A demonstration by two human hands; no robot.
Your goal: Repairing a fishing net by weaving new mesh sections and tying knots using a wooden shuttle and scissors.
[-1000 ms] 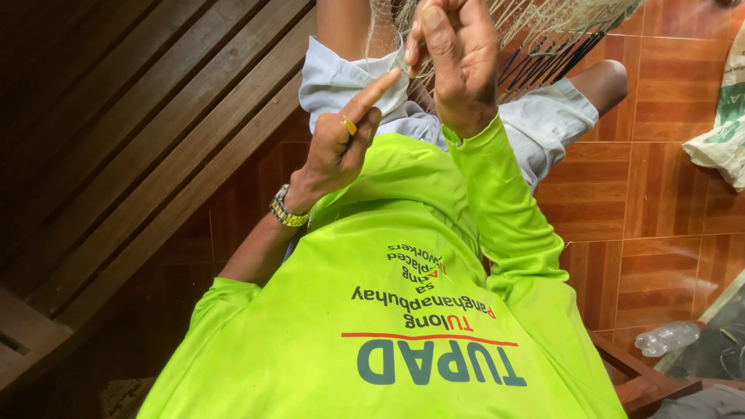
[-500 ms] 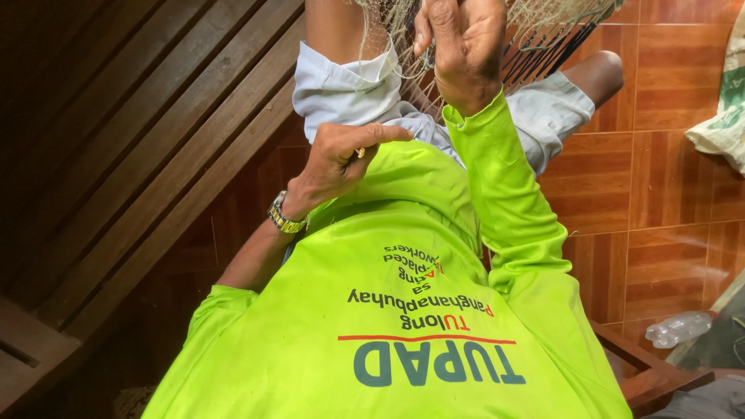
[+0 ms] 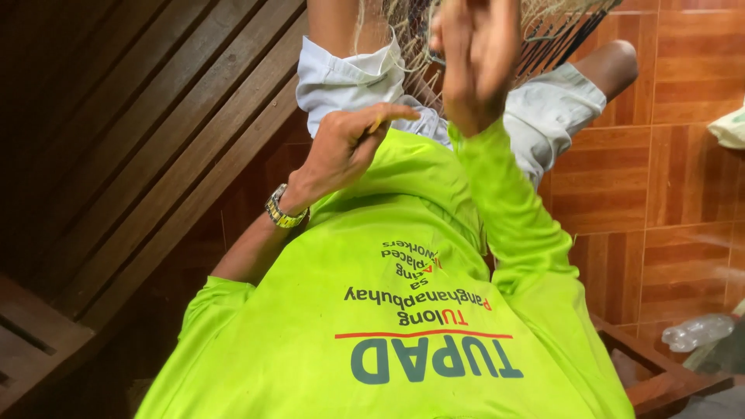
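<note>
a pale netting of thin cords (image 3: 403,31) hangs at the top, over the lap in light grey shorts (image 3: 543,116). the right hand (image 3: 475,62) is raised against it, fingers closed around its strands. the left hand (image 3: 345,147), lower, near the netting, pinches a small yellow piece (image 3: 375,124) between thumb and forefinger; a metal watch (image 3: 281,211) sits on its wrist. lime green shirt (image 3: 403,310) fills the foreground, wooden bench (image 3: 116,140) to the left, orange tiles (image 3: 675,155) to the right

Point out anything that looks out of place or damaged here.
A clear plastic bottle lies on its side on the tiled floor at lower right, like litter. Otherwise nothing stands out: the right hand grips the net, and the left hand pinches something small and yellow.
</note>
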